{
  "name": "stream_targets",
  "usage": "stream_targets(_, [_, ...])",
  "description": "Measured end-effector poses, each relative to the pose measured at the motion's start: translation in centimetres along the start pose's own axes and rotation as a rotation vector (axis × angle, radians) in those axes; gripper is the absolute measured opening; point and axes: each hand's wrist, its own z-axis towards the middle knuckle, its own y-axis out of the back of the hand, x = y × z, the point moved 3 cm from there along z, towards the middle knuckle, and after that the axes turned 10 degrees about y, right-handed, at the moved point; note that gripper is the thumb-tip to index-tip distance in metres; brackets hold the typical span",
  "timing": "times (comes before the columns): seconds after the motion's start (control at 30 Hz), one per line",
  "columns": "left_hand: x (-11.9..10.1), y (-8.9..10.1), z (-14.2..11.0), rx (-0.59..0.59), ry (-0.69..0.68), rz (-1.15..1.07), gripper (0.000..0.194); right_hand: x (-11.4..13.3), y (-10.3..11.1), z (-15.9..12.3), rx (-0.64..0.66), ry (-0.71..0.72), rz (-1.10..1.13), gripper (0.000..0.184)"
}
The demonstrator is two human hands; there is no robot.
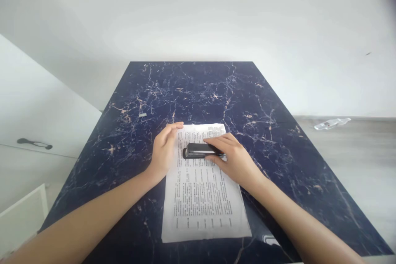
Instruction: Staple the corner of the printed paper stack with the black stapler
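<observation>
The long black stapler [202,149] lies crosswise over the upper part of the white printed paper sheet [204,177], on the dark blue marble-patterned table [198,95]. In my judgement, the sheet could slide or crease if the stapler is pushed sideways while the left hand [163,144] supports only the left edge. This hand stands on its side, fingers pointing away; whether it pinches the paper, I cannot tell. The right hand [233,152] reaches in from the right, its thumb and fingers closed around the stapler's right end
</observation>
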Motion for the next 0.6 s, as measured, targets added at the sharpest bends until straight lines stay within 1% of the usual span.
stream_targets(0.07, [-0.8,0.2,-0.5,-0.045,-0.073,0.064,0.027,-0.7,0.4,0.0,0.032,-0.060,-0.010,0.038])
stream_targets(0.1, [-1.1,0.1,-0.8,-0.043,-0.107,0.087,0.025,-1.0,0.5,0.0,0.052,-0.075,-0.009,0.040])
stream_targets(0.2, [-1.6,-0.2,-1.3,0.021,-0.161,0.108,0.026,-1.6,0.5,0.1,0.085,-0.077,-0.047,0.045])
stream_targets(0.3, [-1.0,-0.5,-1.1,0.053,-0.124,0.063,0.026,-2.3,0.2,0.4,0.052,-0.099,-0.116,0.040])
stream_targets(0.43, [0.3,-0.8,-0.5,0.081,-0.037,0.004,0.026,-2.9,-0.4,1.0,-0.013,-0.115,-0.129,0.039])
stream_targets(0.5, [0.3,-0.8,-0.4,0.060,-0.042,0.038,0.027,-3.0,-0.5,1.3,-0.039,-0.105,-0.122,0.037])
stream_targets(0.6, [-0.3,-0.8,-0.9,0.026,-0.108,0.133,0.034,-3.0,-0.6,1.3,-0.063,-0.098,-0.120,0.033])
